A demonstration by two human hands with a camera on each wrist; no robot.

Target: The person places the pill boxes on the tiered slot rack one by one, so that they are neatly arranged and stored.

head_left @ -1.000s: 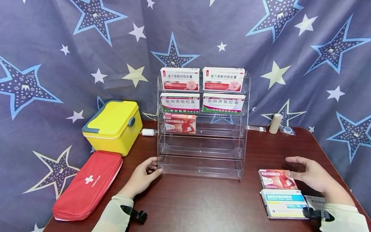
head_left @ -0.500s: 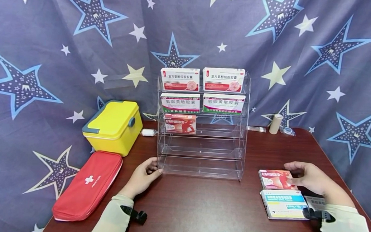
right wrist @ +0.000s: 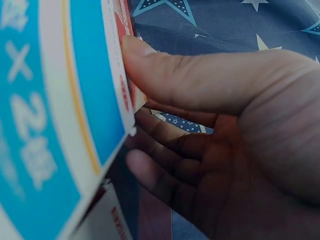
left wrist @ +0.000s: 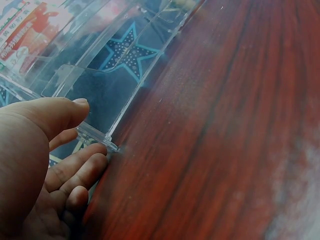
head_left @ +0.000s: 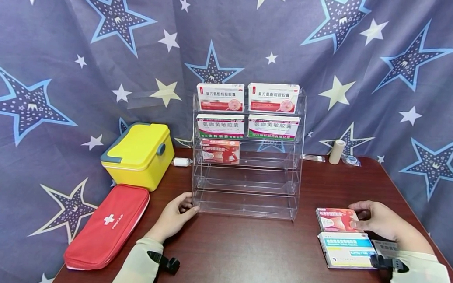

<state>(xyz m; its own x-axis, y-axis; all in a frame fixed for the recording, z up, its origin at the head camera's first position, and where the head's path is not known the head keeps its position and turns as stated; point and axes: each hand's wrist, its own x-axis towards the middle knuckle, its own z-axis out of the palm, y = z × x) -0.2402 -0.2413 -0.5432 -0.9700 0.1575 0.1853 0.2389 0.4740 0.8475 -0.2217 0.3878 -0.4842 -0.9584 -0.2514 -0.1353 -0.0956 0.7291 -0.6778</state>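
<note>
A clear acrylic display rack (head_left: 244,200) stands mid-table with several medicine boxes on its upper tiers. My left hand (head_left: 175,216) holds its lower left corner, thumb on one side and curled fingers on the other in the left wrist view. At the right, my right hand (head_left: 380,220) pinches the right end of a red-and-white medicine box (head_left: 334,219), thumb (right wrist: 165,75) on its face and fingers at the far side. That box lies just behind a blue, white and yellow medicine box (head_left: 345,250). Another pale box (head_left: 385,246) is partly hidden by the right wrist.
White-and-red boxes (head_left: 220,97) fill the top tier, white-and-green ones (head_left: 273,128) the second. One red box (head_left: 219,152) sits on the third tier's left. A yellow case (head_left: 140,153) and red first-aid pouch (head_left: 108,227) stand left. A beige roll (head_left: 336,152) is at the back right.
My right hand has lowered slightly and its fingers have closed from a spread pose onto the red box's right end. The left hand has stayed at the rack's corner.
</note>
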